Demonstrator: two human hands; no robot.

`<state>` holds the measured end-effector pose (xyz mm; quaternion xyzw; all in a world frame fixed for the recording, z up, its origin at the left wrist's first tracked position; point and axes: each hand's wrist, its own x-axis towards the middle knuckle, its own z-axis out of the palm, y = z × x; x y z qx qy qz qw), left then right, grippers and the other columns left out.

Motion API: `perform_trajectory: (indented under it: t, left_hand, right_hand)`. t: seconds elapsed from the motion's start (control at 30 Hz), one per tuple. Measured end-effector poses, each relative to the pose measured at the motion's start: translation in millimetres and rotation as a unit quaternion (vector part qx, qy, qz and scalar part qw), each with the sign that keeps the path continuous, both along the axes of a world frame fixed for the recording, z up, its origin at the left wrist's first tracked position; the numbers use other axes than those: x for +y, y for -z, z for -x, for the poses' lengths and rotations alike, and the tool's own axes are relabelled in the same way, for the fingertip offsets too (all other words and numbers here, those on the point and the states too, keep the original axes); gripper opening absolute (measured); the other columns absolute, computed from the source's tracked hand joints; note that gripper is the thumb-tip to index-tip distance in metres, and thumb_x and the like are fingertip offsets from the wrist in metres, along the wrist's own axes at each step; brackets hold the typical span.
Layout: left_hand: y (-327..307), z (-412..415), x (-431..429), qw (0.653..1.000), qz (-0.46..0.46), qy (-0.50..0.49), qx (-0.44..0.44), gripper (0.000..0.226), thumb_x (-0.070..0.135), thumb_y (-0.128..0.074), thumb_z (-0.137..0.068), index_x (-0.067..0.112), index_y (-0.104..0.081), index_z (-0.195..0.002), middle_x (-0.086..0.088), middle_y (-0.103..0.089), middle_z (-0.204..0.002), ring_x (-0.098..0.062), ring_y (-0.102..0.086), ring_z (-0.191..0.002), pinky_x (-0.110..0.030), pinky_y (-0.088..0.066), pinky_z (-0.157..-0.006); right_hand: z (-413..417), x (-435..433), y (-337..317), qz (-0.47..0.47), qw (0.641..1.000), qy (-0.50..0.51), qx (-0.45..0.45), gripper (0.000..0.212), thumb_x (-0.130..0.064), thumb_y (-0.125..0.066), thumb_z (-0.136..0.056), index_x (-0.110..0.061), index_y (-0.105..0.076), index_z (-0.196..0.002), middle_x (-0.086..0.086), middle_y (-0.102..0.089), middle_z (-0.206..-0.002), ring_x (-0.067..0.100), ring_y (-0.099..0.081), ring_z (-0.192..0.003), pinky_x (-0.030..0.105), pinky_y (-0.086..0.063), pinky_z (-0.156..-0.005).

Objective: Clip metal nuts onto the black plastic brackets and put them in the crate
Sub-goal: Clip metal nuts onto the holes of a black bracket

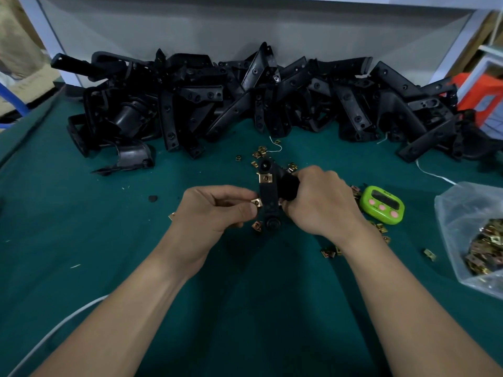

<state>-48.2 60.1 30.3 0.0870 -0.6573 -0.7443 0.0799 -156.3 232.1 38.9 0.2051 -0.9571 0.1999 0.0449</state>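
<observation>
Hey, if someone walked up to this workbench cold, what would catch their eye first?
The big heap of black brackets along the back of the green table dominates. In the middle, the right hand grips one bracket while the left hand pinches a brass-coloured nut against its edge. A bright green timer sits just right of the hands.

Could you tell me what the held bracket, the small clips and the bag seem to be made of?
The bracket looks like moulded black plastic, matt with a faint sheen. The clips seem thin folded metal, brassy and glinting. The bag is probably clear plastic film: creased, cloudy, contents showing through.
</observation>
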Motion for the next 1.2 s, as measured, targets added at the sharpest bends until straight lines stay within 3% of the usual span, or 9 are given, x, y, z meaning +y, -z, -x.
perform_trajectory:
  t: [0.1,0.27,0.43,0.6,0.77,0.87,0.93,1.07,1.2]
  left_hand:
    - [0.8,-0.4,0.2,1.000,0.016,0.005,0.001,0.020,0.000,-0.082,-0.073,0.020,-0.083,-0.077,-0.005,-0.076,-0.074,-0.008,-0.065,-0.064,-0.017,-0.050,-0.058]
    - [-0.8,-0.4,-1.3,1.000,0.005,0.011,-0.009,0.015,0.020,-0.083,-0.062,0.018,-0.083,-0.077,-0.009,-0.075,-0.072,-0.011,-0.068,-0.065,-0.017,-0.050,-0.058]
    - [3.1,1.1,-4.5,0.998,0.051,0.005,-0.037,0.024,-0.009,-0.081,-0.074,0.015,-0.081,-0.070,-0.012,-0.073,-0.065,-0.015,-0.066,-0.057,-0.018,-0.048,-0.054]
    - [4.0,2.3,-2.5,0.996,0.066,0.012,-0.056,0.024,-0.011,-0.079,-0.074,0.012,-0.081,-0.070,-0.014,-0.073,-0.066,-0.016,-0.064,-0.056,-0.018,-0.048,-0.053]
    - [6.2,0.0,1.4,0.998,0.031,0.008,-0.048,0.024,-0.008,-0.079,-0.076,0.014,-0.083,-0.084,-0.012,-0.074,-0.070,-0.015,-0.063,-0.058,-0.017,-0.047,-0.054]
    - [5.6,-1.8,6.0,0.999,0.009,0.001,-0.034,0.020,-0.003,-0.080,-0.077,0.015,-0.083,-0.084,-0.009,-0.074,-0.071,-0.013,-0.062,-0.058,-0.017,-0.045,-0.054]
    - [4.8,-2.2,10.6,1.000,0.008,-0.002,-0.030,0.020,-0.003,-0.080,-0.076,0.017,-0.083,-0.081,-0.007,-0.074,-0.069,-0.013,-0.060,-0.056,-0.017,-0.044,-0.053]
    - [8.7,-2.7,15.5,1.000,0.001,-0.025,-0.016,0.030,-0.006,-0.079,-0.076,0.023,-0.083,-0.084,-0.004,-0.072,-0.068,-0.011,-0.058,-0.054,-0.015,-0.042,-0.051]
    - [8.9,-1.3,15.8,1.000,0.006,-0.028,0.002,0.021,0.008,-0.082,-0.076,0.025,-0.083,-0.087,-0.001,-0.071,-0.070,-0.006,-0.056,-0.057,-0.013,-0.043,-0.054]
  right_hand:
    - [-2.0,0.4,-0.5,-0.012,1.000,-0.001,0.015,0.021,-0.035,-0.073,-0.075,-0.023,-0.056,-0.078,-0.006,-0.049,-0.061,0.014,-0.040,-0.050,0.027,-0.025,-0.046]
    - [-5.8,-0.4,-4.0,-0.021,0.999,0.006,0.043,0.020,-0.029,-0.071,-0.074,-0.023,-0.052,-0.075,-0.005,-0.048,-0.059,0.015,-0.039,-0.048,0.026,-0.020,-0.046]
    - [-10.0,-4.6,-0.6,-0.055,0.996,0.000,0.069,0.016,-0.027,-0.070,-0.072,-0.021,-0.056,-0.077,-0.006,-0.046,-0.058,0.014,-0.034,-0.048,0.027,-0.017,-0.047]
    - [-10.6,-6.0,1.9,-0.032,0.999,0.008,0.012,0.017,-0.030,-0.066,-0.071,-0.022,-0.054,-0.077,-0.004,-0.047,-0.061,0.016,-0.034,-0.050,0.034,-0.033,-0.059]
    - [-12.5,-7.5,-1.2,-0.069,0.996,0.005,0.060,0.021,-0.030,-0.071,-0.074,-0.022,-0.052,-0.079,-0.006,-0.038,-0.059,0.015,-0.027,-0.050,0.036,-0.030,-0.061]
    - [-16.1,-13.1,-1.9,-0.077,0.993,0.011,0.084,0.012,-0.020,-0.066,-0.077,-0.021,-0.057,-0.085,-0.006,-0.035,-0.060,0.024,-0.042,-0.055,0.035,-0.028,-0.058]
    - [-18.5,-16.0,0.1,-0.084,0.992,0.013,0.099,0.013,-0.014,-0.062,-0.079,-0.021,-0.061,-0.091,-0.005,-0.036,-0.061,0.026,-0.043,-0.060,0.034,-0.028,-0.057]
    - [-18.9,-18.1,2.9,-0.081,0.992,0.005,0.099,0.022,-0.013,-0.062,-0.079,-0.019,-0.063,-0.100,0.004,-0.056,-0.077,0.036,-0.060,-0.079,0.035,-0.032,-0.064]
    - [-17.6,-17.8,6.9,-0.048,0.997,0.002,0.067,0.018,-0.017,-0.065,-0.075,-0.018,-0.057,-0.091,0.001,-0.042,-0.066,0.035,-0.053,-0.072,0.035,-0.033,-0.064]
